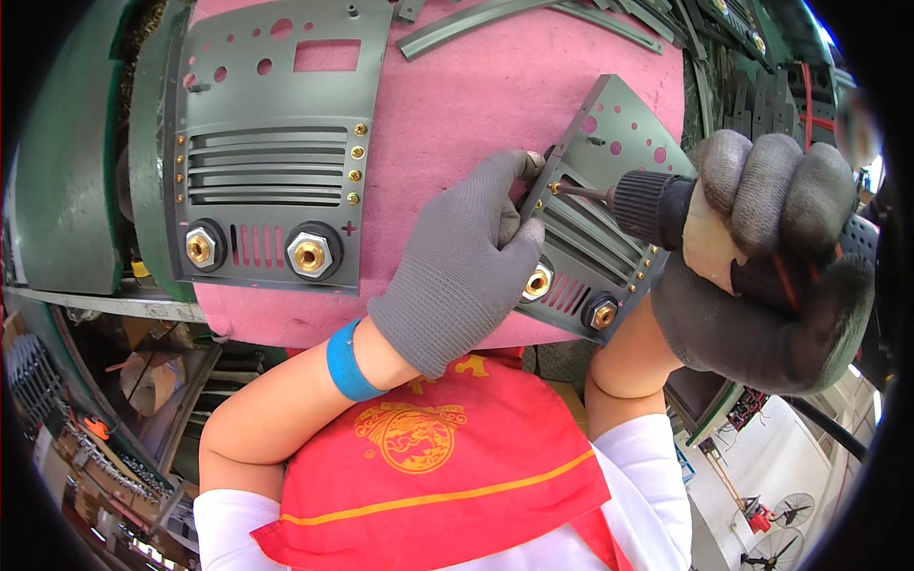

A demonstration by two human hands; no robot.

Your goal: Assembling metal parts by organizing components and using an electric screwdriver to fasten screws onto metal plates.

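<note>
My left hand (464,265), in a grey glove, grips the edge of a grey metal panel (609,143) with vent slots and brass sockets, tilted up from the pink mat (476,95). My right hand (771,257), in a dark grey glove, is wrapped around a power screwdriver (657,205). Its bit touches a small brass screw near the panel's left edge, close to my left fingertips.
A second grey panel (271,143) with slots, brass screws and two brass sockets lies flat on the mat at left. Thin grey metal strips (533,19) lie at the back. Green machine parts stand at far left; red cables sit at far right.
</note>
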